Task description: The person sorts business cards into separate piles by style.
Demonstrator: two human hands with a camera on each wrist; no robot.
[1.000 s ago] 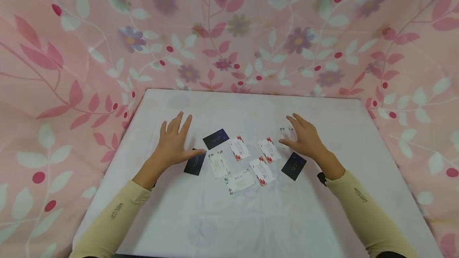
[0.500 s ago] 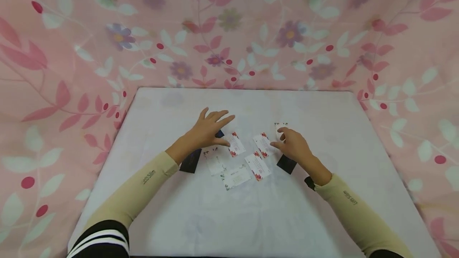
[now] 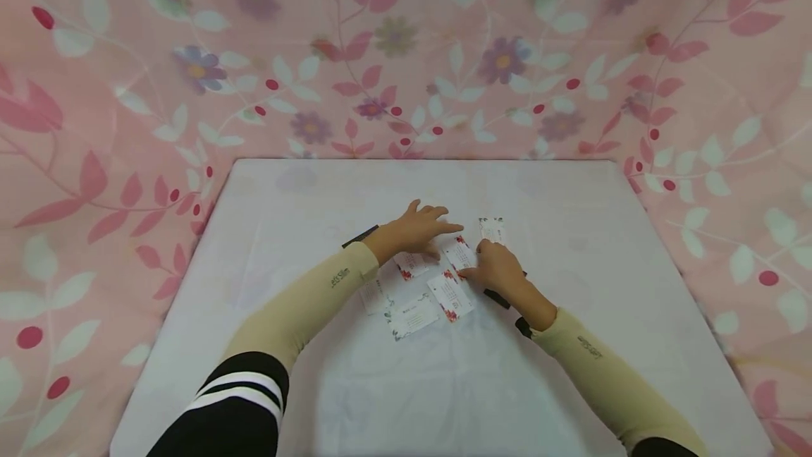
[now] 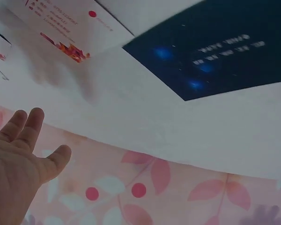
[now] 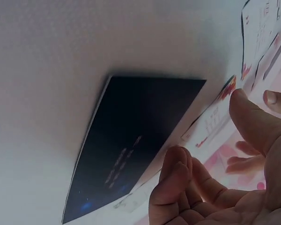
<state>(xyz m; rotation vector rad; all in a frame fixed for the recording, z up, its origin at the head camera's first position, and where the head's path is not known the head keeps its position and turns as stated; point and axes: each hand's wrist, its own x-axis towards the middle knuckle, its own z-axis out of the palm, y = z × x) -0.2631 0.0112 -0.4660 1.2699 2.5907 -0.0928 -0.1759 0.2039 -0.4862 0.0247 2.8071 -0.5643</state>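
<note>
Above the cards, my left hand (image 3: 419, 229) reaches rightward with its fingers spread and holds nothing. Below its palm lies a business card (image 3: 412, 266) with red flowers, partly hidden. My right hand (image 3: 502, 272) is low at a second red-flowered card (image 3: 458, 252); its thumb is by the card's lower end and its bent fingers are at the right side. In the right wrist view, a gap separates thumb from fingers, and that flowered card (image 5: 210, 119) lies flat behind them. A dark blue card (image 5: 140, 136) is close beside this hand, mostly covered by it in the head view.
Nearer the person lie a third red-flowered card (image 3: 450, 296) and two green-leaf cards (image 3: 414, 316), one partly under the left forearm. Another leaf card (image 3: 491, 230) is behind the right hand. A dark card (image 3: 359, 235) shows past the left wrist. Pink floral cloth (image 3: 393, 55) surrounds the white table (image 3: 406, 393).
My left hand has swung right across the cards from the left side. The right hand has moved left and down to the red-flowered card, its fingers bending more. The cards stay in place.
</note>
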